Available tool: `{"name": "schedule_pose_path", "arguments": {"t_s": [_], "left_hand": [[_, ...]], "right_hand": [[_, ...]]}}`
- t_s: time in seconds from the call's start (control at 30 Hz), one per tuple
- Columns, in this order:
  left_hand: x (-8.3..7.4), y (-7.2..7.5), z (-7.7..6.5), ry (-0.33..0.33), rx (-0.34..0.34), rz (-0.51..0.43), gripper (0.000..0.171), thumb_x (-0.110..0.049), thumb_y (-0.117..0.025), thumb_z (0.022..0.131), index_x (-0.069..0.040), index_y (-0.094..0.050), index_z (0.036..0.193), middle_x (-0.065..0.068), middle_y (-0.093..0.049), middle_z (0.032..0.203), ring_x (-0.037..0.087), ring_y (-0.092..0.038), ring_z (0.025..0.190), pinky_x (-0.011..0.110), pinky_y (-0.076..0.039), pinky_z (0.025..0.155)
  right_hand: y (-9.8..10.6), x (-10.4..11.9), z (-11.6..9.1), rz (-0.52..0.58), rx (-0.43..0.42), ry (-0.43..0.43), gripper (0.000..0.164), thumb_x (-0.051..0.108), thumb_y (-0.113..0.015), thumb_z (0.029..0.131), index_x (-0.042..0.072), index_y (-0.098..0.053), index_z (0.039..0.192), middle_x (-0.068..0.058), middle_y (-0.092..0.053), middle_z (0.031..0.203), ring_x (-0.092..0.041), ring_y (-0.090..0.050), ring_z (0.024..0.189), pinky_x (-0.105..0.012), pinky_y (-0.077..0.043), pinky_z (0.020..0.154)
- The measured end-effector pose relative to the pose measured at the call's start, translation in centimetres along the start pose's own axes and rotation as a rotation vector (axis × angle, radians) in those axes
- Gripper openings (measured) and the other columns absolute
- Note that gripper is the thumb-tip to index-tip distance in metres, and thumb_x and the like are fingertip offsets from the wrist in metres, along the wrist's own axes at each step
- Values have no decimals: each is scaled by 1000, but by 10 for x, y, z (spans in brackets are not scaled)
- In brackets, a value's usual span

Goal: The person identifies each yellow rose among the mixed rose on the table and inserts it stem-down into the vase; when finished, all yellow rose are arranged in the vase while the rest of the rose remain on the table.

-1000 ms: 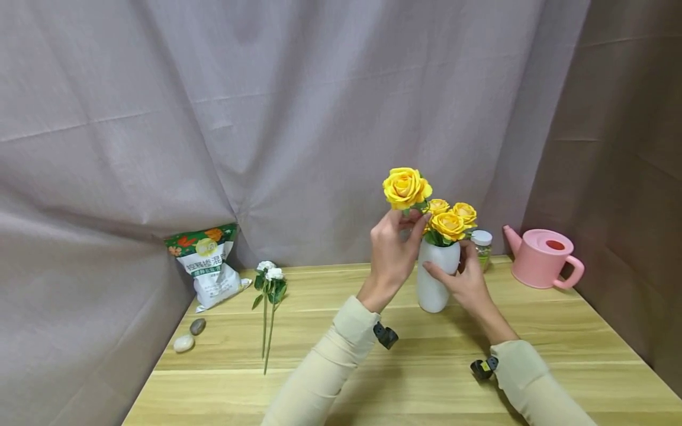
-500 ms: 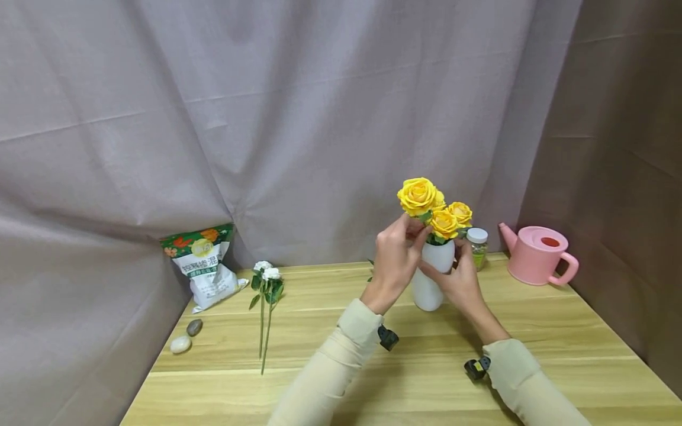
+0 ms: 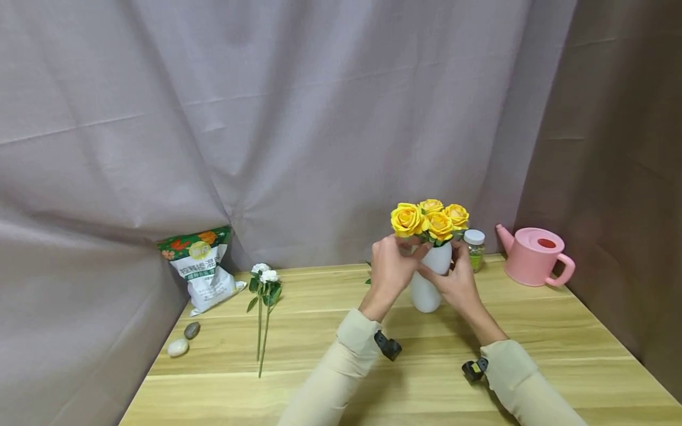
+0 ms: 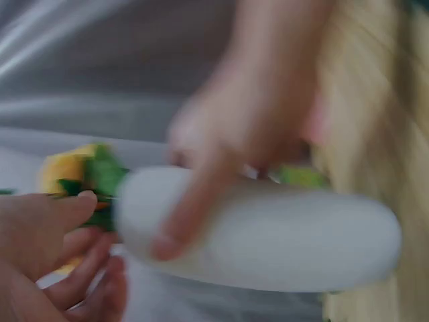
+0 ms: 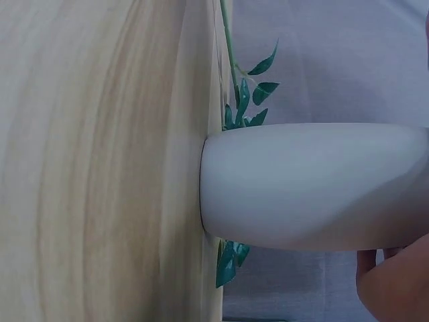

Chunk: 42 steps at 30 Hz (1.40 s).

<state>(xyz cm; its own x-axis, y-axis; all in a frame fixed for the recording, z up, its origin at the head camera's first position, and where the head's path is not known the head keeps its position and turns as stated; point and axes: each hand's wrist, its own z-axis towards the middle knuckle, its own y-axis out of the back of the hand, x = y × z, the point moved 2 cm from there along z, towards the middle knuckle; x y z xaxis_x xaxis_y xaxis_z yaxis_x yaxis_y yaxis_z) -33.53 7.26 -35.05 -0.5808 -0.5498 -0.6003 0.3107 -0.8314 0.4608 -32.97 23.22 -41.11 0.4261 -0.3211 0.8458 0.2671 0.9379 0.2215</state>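
A white vase (image 3: pixel 426 294) stands upright on the wooden table, several yellow roses bunched at its mouth. My right hand (image 3: pixel 459 283) grips the vase near the top, its thumb across the front, as the left wrist view of that hand (image 4: pixel 231 127) shows. At the left of the rim, my left hand (image 3: pixel 391 266) pinches the leftmost yellow rose (image 3: pixel 407 219) just below its bloom. Its stem is hidden behind the fingers. In the left wrist view, blurred, thumb and fingers of the left hand (image 4: pixel 53 235) close on green leaves beside the vase mouth.
Two white flowers (image 3: pixel 266 276) lie on the table to the left, near a fertilizer bag (image 3: pixel 208 272) and two stones (image 3: pixel 178 347). Behind the vase is a lidded jar (image 3: pixel 474 251); a pink watering can (image 3: pixel 534 257) stands right. Green leaves (image 5: pixel 242 100) lie behind the vase.
My left hand has brought the leftmost yellow rose right and down, so its bloom now sits level with the others at the vase mouth. My right hand stays on the vase.
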Motion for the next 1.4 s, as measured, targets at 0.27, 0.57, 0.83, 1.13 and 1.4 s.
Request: {"name": "schedule_pose_path", "arguments": {"t_s": [0.27,0.57,0.83,1.13,1.4], "left_hand": [[-10,19,3,-29,-92,-184,25,-41,-76,89,-21,-75,105,-6,-75,84,-1,-68,68,11,-53,62],[2,0,5,-43,-100,-28,25,-41,-77,88,-18,-77,97,-5,-72,75,-1,-62,60,9,-47,55],[18,-6,1,49,-6,-139,26,-45,-77,87,-20,-75,82,-7,-70,68,-3,-59,57,14,-48,51],[14,-10,-2,-36,-51,-142,23,-41,-71,93,-19,-73,90,-5,-65,69,-1,-55,57,11,-46,52],[13,-12,4,-10,6,-22,30,-38,-76,90,-19,-64,71,-6,-56,70,6,-47,62,16,-37,56]], "right_hand": [[-1,2,1,-19,9,-12,80,22,-82,84,8,-29,142,-8,-45,136,-13,-49,117,-29,-46,91],[-2,-4,0,-14,12,-15,81,21,-82,84,9,-29,142,-8,-45,136,-14,-48,117,-26,-46,90],[-2,0,-3,-23,23,4,79,20,-82,84,6,-29,140,-10,-45,137,-14,-49,118,-32,-46,92],[-2,0,-2,-30,-2,37,79,15,-82,83,4,-30,142,-9,-47,135,-9,-49,114,-26,-46,88],[-4,-1,-2,2,-8,42,83,12,-83,82,6,-30,145,-9,-46,138,-7,-49,114,-24,-46,90]]}}
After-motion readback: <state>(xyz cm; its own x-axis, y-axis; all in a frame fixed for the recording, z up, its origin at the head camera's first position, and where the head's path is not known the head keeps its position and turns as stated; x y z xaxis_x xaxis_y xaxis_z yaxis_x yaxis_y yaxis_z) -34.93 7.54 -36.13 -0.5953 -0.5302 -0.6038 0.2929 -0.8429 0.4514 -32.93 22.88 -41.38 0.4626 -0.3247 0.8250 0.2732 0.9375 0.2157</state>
